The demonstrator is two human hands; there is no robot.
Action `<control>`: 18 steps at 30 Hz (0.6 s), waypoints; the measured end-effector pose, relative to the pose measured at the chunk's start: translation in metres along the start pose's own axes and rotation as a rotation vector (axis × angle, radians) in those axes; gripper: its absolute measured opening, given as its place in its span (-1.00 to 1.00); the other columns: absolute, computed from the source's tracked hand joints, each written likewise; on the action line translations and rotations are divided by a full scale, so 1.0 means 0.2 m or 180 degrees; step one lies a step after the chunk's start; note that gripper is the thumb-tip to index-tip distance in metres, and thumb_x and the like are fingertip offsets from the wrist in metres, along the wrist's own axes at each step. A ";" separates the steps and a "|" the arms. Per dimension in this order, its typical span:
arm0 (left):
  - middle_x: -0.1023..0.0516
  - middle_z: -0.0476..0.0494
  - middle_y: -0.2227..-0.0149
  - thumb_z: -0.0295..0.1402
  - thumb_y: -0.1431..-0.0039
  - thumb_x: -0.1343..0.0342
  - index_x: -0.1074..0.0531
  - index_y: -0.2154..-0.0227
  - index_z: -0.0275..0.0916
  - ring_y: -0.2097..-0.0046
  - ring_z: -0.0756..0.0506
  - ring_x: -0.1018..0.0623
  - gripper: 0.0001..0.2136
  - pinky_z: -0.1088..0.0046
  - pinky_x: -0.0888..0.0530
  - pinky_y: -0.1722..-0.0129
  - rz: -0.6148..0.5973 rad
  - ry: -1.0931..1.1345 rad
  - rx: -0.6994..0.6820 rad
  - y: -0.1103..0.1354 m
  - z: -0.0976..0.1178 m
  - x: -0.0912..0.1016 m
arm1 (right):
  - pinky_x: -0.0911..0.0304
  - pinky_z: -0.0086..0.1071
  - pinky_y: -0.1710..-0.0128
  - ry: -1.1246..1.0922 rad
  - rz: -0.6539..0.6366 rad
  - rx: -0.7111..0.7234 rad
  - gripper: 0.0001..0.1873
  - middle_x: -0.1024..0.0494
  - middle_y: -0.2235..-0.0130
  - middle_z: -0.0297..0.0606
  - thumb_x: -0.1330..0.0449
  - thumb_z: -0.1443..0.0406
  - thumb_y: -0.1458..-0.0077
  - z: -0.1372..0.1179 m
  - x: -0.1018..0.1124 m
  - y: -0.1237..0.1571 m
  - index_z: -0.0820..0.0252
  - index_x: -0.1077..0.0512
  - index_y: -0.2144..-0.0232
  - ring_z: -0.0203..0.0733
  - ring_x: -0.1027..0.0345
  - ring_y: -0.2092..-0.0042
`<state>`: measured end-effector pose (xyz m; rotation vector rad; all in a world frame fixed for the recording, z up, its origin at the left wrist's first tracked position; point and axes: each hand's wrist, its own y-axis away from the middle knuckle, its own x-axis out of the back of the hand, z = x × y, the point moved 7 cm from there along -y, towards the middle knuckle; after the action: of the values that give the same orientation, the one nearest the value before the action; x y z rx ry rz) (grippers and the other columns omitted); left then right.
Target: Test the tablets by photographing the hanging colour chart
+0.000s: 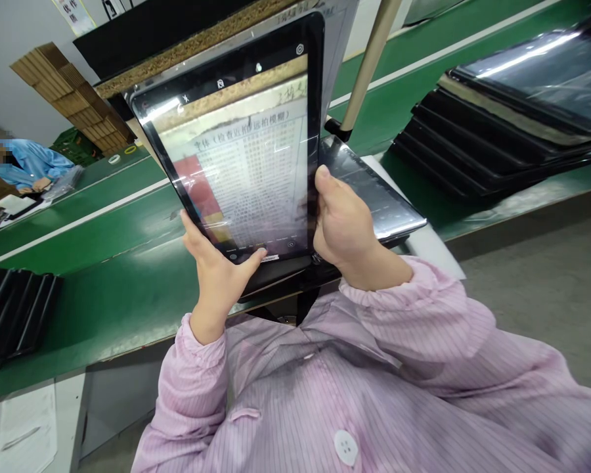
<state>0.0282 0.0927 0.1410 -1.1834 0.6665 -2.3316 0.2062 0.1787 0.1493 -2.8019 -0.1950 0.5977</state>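
A black-framed tablet (246,157) is held up and tilted in front of me, its screen lit with a camera view of a printed sheet. My left hand (219,266) grips its lower left corner, the thumb lying on the bottom edge of the screen. Around the right edge my right hand (345,223) is closed, with its thumb on the bezel and the other fingers hidden behind. Behind the tablet stands a paper sheet (342,46) on a board. Another dark tablet (369,187) lies on the bench just beyond my right hand.
Stacked black tablets (492,131) stand at the right, and a leaning row of dark devices (17,315) at the left. A beige post (369,66) rises behind. Across the green bench (123,282) sits a person in blue (34,161), near cardboard dividers (73,92).
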 end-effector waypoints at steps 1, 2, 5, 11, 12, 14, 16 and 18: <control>0.48 -0.44 -0.48 -0.08 0.08 -0.45 0.56 -0.41 -0.12 -0.48 -0.45 0.33 0.32 -0.21 0.13 -0.40 -0.0011 -0.0002 0.0019 0.00 0.00 0.00 | -0.31 -0.08 -0.26 0.0001 -0.0007 0.0008 -0.50 -0.61 -0.01 -0.36 -0.06 -0.14 -0.28 0.00 0.00 0.00 0.05 -0.52 0.08 -0.02 -0.28 -0.31; 0.47 -0.44 -0.48 -0.05 0.10 -0.46 0.56 -0.41 -0.11 -0.48 -0.46 0.32 0.34 -0.22 0.14 -0.39 -0.0021 0.0008 0.0023 0.00 0.00 0.00 | -0.30 -0.07 -0.27 0.0007 -0.0016 0.0005 -0.49 -0.61 -0.01 -0.35 -0.06 -0.15 -0.27 0.00 0.00 0.00 0.06 -0.52 0.07 -0.02 -0.28 -0.31; 0.46 -0.47 -0.48 0.09 0.17 -0.44 0.55 -0.41 -0.14 -0.48 -0.46 0.31 0.38 -0.21 0.15 -0.40 -0.0020 0.0062 -0.0049 0.00 0.00 0.00 | -0.30 -0.07 -0.28 0.0068 -0.0010 -0.0047 -0.45 -0.61 0.01 -0.32 -0.04 -0.17 -0.27 0.00 0.00 0.00 0.07 -0.50 0.03 -0.03 -0.31 -0.28; 0.40 -0.47 -0.49 0.13 0.09 -0.38 0.45 -0.43 -0.18 -0.48 -0.44 0.30 0.29 -0.19 0.14 -0.40 0.0030 0.0241 -0.0026 0.00 -0.02 0.01 | -0.42 -0.13 -0.15 0.0152 0.0137 -0.0195 -0.45 -0.64 0.10 -0.30 -0.02 -0.18 -0.27 0.01 0.00 0.01 0.04 -0.52 0.05 -0.07 -0.42 -0.19; 0.35 -0.45 -0.49 0.13 0.01 -0.34 0.39 -0.44 -0.18 -0.49 -0.42 0.23 0.21 -0.15 0.11 -0.41 0.0046 0.0389 -0.0009 -0.01 -0.02 0.02 | -0.43 -0.14 -0.14 0.0137 0.0152 -0.0189 -0.45 -0.64 0.11 -0.30 -0.03 -0.18 -0.26 0.00 0.00 0.00 0.04 -0.52 0.06 -0.07 -0.44 -0.18; 0.13 -0.40 -0.48 0.11 -0.19 -0.17 0.21 -0.44 -0.16 -0.46 -0.34 -0.02 -0.05 -0.03 -0.03 -0.41 0.0144 0.0955 0.0064 -0.03 -0.03 0.05 | -0.44 -0.16 -0.13 0.0064 0.0155 -0.0187 -0.45 -0.65 0.12 -0.29 -0.08 -0.19 -0.22 -0.01 -0.01 -0.01 0.06 -0.54 0.09 -0.06 -0.45 -0.16; -0.17 -0.35 -0.39 0.09 -0.34 0.05 0.02 -0.41 -0.12 -0.35 -0.26 -0.32 -0.30 0.09 -0.28 -0.32 0.0258 0.1832 0.0322 -0.07 -0.05 0.10 | -0.45 -0.16 -0.13 -0.0061 0.0082 -0.0228 -0.44 -0.66 0.14 -0.26 -0.13 -0.21 -0.17 -0.05 -0.02 -0.02 0.08 -0.55 0.14 -0.05 -0.46 -0.15; -0.37 -0.25 -0.30 0.03 -0.38 0.08 -0.15 -0.36 -0.04 -0.23 -0.19 -0.48 -0.44 0.22 -0.47 -0.18 0.0303 0.2670 0.0700 -0.10 -0.06 0.15 | -0.44 -0.14 -0.15 -0.0162 -0.0101 -0.0319 -0.43 -0.66 0.13 -0.22 -0.15 -0.22 -0.14 -0.09 -0.04 -0.02 0.10 -0.56 0.17 -0.03 -0.45 -0.17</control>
<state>-0.0002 0.0934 0.1643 -0.0304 0.6695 -2.6855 0.2054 0.1768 0.1690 -2.8754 -0.2868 0.6698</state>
